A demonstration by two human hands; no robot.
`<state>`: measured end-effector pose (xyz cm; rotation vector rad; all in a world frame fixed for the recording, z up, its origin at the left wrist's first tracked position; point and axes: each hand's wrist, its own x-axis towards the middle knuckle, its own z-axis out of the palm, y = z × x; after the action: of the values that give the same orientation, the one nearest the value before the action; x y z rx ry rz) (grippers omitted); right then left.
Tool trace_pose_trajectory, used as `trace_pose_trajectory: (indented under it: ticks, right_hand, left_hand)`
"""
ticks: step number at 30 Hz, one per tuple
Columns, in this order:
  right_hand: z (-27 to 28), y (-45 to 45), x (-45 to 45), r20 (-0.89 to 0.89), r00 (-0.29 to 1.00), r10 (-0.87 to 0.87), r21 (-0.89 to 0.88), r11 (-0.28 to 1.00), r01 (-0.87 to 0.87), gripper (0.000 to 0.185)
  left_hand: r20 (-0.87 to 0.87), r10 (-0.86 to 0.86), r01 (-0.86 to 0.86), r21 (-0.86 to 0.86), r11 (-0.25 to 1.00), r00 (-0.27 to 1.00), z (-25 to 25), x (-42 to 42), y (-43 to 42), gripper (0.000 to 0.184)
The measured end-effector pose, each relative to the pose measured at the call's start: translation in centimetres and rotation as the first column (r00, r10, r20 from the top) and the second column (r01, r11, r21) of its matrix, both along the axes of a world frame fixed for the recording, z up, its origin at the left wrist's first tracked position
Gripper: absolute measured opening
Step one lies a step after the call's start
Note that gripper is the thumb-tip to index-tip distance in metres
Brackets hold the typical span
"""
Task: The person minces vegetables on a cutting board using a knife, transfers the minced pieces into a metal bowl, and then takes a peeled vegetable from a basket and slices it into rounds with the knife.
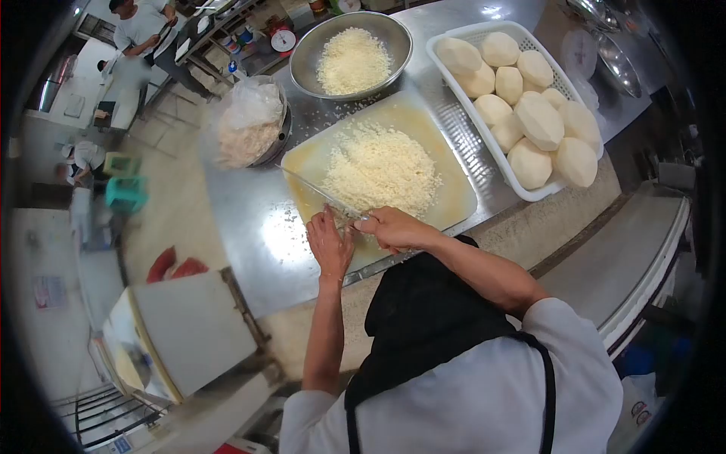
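My right hand (395, 229) is closed around the handle of a knife (321, 191), whose blade points to the upper left, low over the cutting board (454, 198). My left hand (330, 242) is at the board's near left edge, beside the blade. Its fingers are bent and together over pale bits; what they hold is partly hidden. Just beyond the knife, a heap of finely chopped pale vegetable (382, 170) covers the middle of the yellowish board.
A steel bowl (297, 64) holds more chopped vegetable. Peeled pale root vegetables (538, 121) fill a white plastic basket (508, 178) at right. A plastic bag (253, 104) lies over a container of pinkish food (246, 140) at left. Two people (144, 34) (85, 159) are farther back.
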<state>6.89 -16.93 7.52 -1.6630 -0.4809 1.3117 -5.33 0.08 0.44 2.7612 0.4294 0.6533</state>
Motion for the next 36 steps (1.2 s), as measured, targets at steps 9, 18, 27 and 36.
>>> trace_pose_trajectory:
  ticks: [9,18,27,36]
  right_hand:
    - [2.9,-1.8,-0.2,0.039,0.999,-0.03,0.001,1.0,0.03,0.062]
    - [1.8,-1.0,-0.4,0.041,0.999,0.019,-0.023,1.0,-0.018,0.048]
    - [0.8,0.1,-0.1,0.029,1.0,0.0,-0.012,1.0,0.0,0.055]
    - [2.5,-0.4,0.2,-0.027,0.997,0.075,-0.059,0.995,-0.076,0.053]
  left_hand:
    - [-0.091,0.049,-0.05,-0.015,0.999,0.995,-0.9,2.8,1.5,0.047]
    - [0.022,0.135,-0.134,-0.031,0.99,0.991,-1.8,4.5,1.4,0.022]
    - [0.144,0.079,-0.05,-0.195,0.98,0.986,-1.4,3.1,2.0,0.023]
    - [0.066,0.088,-0.078,-0.138,0.987,0.994,-1.1,3.6,1.9,0.022]
